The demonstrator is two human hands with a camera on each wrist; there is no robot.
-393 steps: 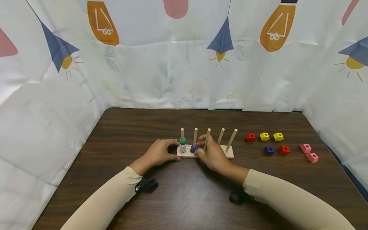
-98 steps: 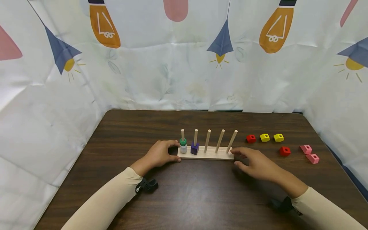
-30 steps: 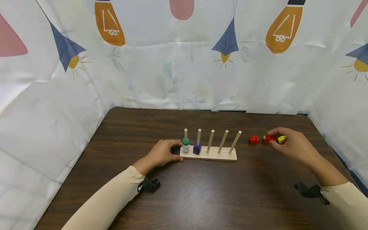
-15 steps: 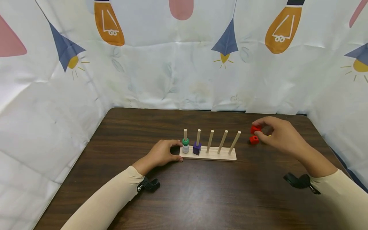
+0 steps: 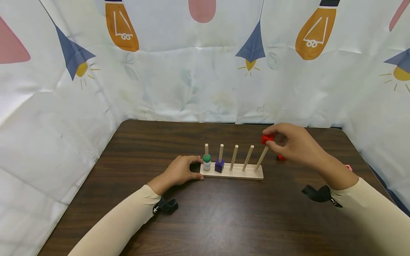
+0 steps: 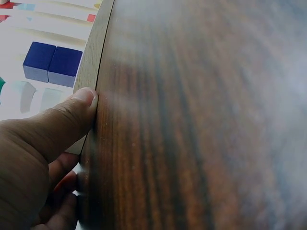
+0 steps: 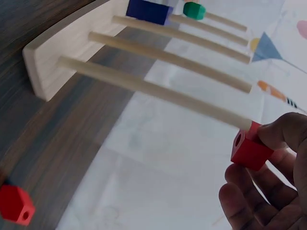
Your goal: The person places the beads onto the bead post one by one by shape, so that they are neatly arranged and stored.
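Observation:
A wooden peg board (image 5: pixel 237 174) with several upright pegs stands mid-table. My left hand (image 5: pixel 182 170) grips its left end, thumb on the front edge. The leftmost peg carries a green piece (image 5: pixel 206 157) above white ones (image 5: pixel 207 166). Two purple blocks (image 6: pixel 53 62) are stacked on the second peg. My right hand (image 5: pixel 293 144) pinches a red block (image 5: pixel 267 138) between thumb and fingers at the tip of the rightmost peg (image 7: pixel 158 91). A hole (image 7: pixel 238 140) shows in that block's face. Whether the peg tip is inside the block, I cannot tell.
Another red block (image 7: pixel 17 205) lies on the dark wooden table (image 5: pixel 205 213), right of the board. A pink block (image 5: pixel 349 167) peeks out behind the right forearm. The right hand and arm hide other blocks. A printed white cloth (image 5: pixel 192 89) hangs behind the table.
A second purple block has joined the first on its peg. My right hand has picked up a red block from the right and carried it left to the rightmost peg. The left hand stays put.

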